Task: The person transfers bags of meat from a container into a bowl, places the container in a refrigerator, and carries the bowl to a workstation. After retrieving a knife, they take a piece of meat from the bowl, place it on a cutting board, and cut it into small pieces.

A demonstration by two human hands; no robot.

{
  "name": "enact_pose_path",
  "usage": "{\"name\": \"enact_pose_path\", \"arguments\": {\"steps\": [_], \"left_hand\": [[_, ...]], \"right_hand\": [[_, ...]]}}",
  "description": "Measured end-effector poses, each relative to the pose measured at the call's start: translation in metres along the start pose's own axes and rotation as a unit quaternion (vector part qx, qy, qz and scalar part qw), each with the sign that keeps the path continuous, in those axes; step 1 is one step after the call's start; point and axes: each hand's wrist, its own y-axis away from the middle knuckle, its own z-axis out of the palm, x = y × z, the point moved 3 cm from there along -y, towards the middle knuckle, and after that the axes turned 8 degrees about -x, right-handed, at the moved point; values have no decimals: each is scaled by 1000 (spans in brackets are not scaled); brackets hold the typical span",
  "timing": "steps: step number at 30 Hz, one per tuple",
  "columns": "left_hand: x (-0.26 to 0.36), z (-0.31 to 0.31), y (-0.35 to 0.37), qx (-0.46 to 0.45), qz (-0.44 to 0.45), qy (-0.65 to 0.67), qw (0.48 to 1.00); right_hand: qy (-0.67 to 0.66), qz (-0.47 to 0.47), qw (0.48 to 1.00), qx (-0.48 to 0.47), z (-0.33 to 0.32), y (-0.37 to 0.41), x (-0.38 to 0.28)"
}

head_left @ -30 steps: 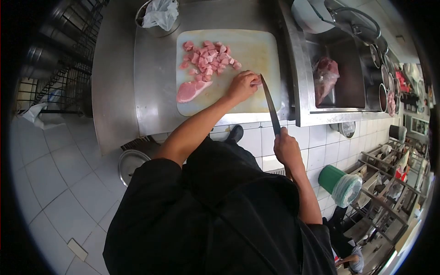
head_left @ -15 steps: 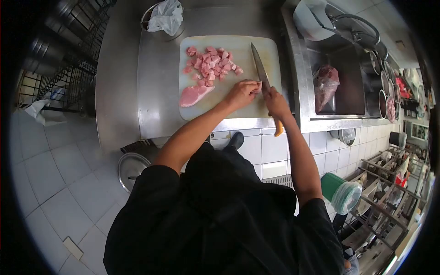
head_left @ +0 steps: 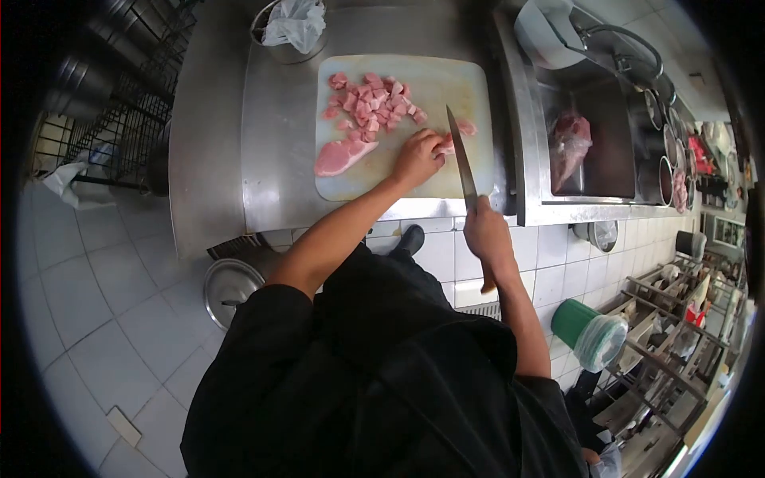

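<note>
My left hand (head_left: 418,159) presses its closed fingers on a small piece of pink meat (head_left: 446,145) on the white cutting board (head_left: 374,179). In my right hand (head_left: 487,231) is the handle of a long knife (head_left: 461,155), whose blade points away from me and lies against the right side of that piece. Just right of the blade is another meat piece (head_left: 467,127). Several meat cubes (head_left: 373,102) are piled at the board's upper left, and a larger slice of meat (head_left: 343,156) lies below them.
A metal pot with a plastic bag (head_left: 295,28) stands behind the board. On the right, a sink (head_left: 610,171) holds wrapped meat (head_left: 570,147). A green bucket (head_left: 575,323) and a lidded pot (head_left: 229,288) are on the floor. A wire rack (head_left: 135,135) stands left.
My right hand has drawn the knife back toward me. A meat piece now shows to the right of the blade. My left hand still holds meat at nearly the same spot.
</note>
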Motion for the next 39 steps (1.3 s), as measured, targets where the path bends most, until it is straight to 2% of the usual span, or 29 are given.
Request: {"name": "enact_pose_path", "arguments": {"steps": [5, 10, 15, 18, 21, 24, 25, 27, 31, 32, 33, 34, 36, 37, 39], "left_hand": [[-6, 8, -3, -18, 9, 4, 1000], [-5, 8, -3, -20, 20, -15, 999], [-10, 5, -8, -57, 25, -38, 997], [-10, 3, -5, -55, 58, -39, 996], [-17, 5, -6, -73, 66, -21, 995], [-14, -3, -11, -79, 26, 23, 996], [-11, -3, -7, -77, 4, 43, 996], [-9, -1, -1, -39, -10, 46, 998], [7, 5, -4, 38, 30, -3, 999], [2, 11, -5, 11, 15, -17, 1000], [-7, 15, -11, -14, 2, -32, 999], [-10, 18, -14, -39, -11, -48, 998], [-14, 20, -14, -3, -59, -23, 998], [-15, 18, -12, 14, -86, -12, 996], [-19, 15, -11, -1, -226, 102, 969]], "right_hand": [[20, 49, 996, -67, -5, 33, 5], [29, 42, 996, -71, -2, 29, 5], [0, -15, 1000, 8, 49, -66, 18], [-9, -49, 997, 51, 43, -115, 1], [-133, -56, 990, -8, 39, -173, 19], [-195, -22, 980, -33, -8, -137, -2], [-225, -38, 974, -13, -14, -123, -4], [-247, -17, 968, -30, -24, -99, -7], [-327, 7, 943, -59, -28, -82, -4], [-354, 16, 932, -71, -28, -74, -5], [-421, 11, 901, -102, -31, -70, -9], [-518, 19, 842, -147, -30, -69, -4], [-687, 19, 688, -235, -28, -79, 4], [-781, 6, 555, -288, -22, -84, 14], [-824, -47, 443, -351, -17, -84, 28]]}}
